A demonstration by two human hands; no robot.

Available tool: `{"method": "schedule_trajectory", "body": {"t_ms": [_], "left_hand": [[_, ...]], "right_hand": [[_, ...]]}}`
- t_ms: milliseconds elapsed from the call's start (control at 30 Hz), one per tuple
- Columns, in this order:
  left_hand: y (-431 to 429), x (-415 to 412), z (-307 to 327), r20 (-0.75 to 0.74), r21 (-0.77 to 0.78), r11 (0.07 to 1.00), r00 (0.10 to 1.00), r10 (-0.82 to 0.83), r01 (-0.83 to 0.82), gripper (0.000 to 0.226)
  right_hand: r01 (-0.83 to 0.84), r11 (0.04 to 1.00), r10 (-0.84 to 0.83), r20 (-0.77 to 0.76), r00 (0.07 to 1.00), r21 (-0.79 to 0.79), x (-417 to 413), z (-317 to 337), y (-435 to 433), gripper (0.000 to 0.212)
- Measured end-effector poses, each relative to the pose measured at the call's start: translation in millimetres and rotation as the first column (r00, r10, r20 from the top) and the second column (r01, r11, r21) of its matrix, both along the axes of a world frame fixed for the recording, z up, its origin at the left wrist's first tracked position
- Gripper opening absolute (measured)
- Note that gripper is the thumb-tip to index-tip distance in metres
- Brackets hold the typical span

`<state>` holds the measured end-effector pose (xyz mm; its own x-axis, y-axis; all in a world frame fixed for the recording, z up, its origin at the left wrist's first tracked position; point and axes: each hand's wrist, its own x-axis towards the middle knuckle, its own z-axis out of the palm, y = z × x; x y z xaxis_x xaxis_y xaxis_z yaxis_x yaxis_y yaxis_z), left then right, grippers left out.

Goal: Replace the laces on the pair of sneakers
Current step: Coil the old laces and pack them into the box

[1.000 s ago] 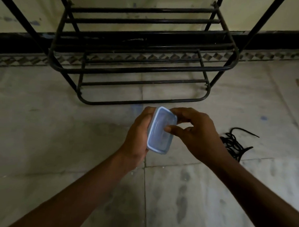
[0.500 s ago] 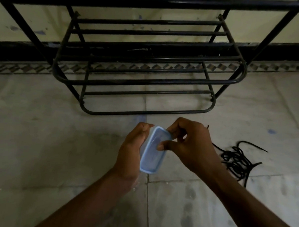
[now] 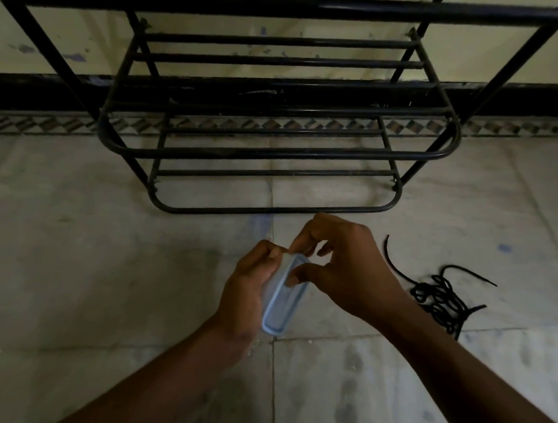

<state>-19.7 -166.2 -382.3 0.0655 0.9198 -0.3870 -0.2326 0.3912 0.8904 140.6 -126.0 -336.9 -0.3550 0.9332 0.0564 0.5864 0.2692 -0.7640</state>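
Observation:
A small clear plastic container with a pale blue lid is held on edge over the floor at the centre of the view. My left hand grips it from the left side. My right hand pinches the upper end of the lid between thumb and fingers. A tangle of black shoelaces lies on the tiles to the right of my right wrist. What the container holds is hidden. No sneakers are in view.
An empty black metal shoe rack stands just beyond my hands against the wall. Pale floor tiles with smudges stretch left and toward me. A patterned border strip runs along the wall base.
The container has turned more on edge and sunk lower in view. My right hand's fingers have moved up to its top end. The rack now looms larger.

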Motion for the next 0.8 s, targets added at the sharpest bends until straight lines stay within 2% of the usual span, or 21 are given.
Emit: {"method": "schedule_trajectory", "body": {"t_ms": [100, 200, 300, 433, 533, 633, 767, 800], "left_hand": [[0, 1, 2, -0.034, 0.049, 0.999, 0.999, -0.008, 0.009, 0.052], [4, 2, -3, -0.054, 0.040, 0.999, 0.999, 0.000, 0.003, 0.050], [5, 4, -10, -0.013, -0.053, 0.998, 0.999, 0.033, -0.033, 0.039], [3, 9, -23, 0.108, -0.234, 0.963, 0.981, 0.161, -0.133, 0.049], [4, 6, -32, 0.124, -0.316, 0.936, 0.972, 0.201, -0.153, 0.043], [4, 4, -36, 0.099, -0.268, 0.956, 0.983, 0.153, -0.122, 0.046], [12, 1, -25, 0.011, -0.079, 0.996, 0.999, 0.039, -0.038, 0.061], [15, 0, -22, -0.015, -0.040, 0.999, 1.000, 0.025, -0.026, 0.054]], "right_hand": [[0.000, 0.999, 0.000, 0.009, 1.000, 0.039, 0, -1, 0, 0.025], [0.031, 0.997, -0.032, 0.015, 0.999, 0.064, 4, -7, 1, 0.026], [0.051, 0.996, -0.052, 0.006, 0.999, 0.068, 6, -10, 1, 0.027], [0.041, 0.996, -0.043, 0.021, 0.999, 0.075, 8, -14, -1, 0.029], [0.032, 0.997, -0.034, 0.028, 0.999, 0.074, 11, -15, -3, 0.031], [-0.002, 0.998, 0.000, 0.027, 1.000, 0.060, 10, -20, -5, 0.031], [-0.014, 0.994, 0.009, 0.042, 0.999, 0.111, 6, -23, -5, 0.032], [-0.010, 0.992, 0.004, 0.044, 0.999, 0.130, 6, -24, -7, 0.031]]}}
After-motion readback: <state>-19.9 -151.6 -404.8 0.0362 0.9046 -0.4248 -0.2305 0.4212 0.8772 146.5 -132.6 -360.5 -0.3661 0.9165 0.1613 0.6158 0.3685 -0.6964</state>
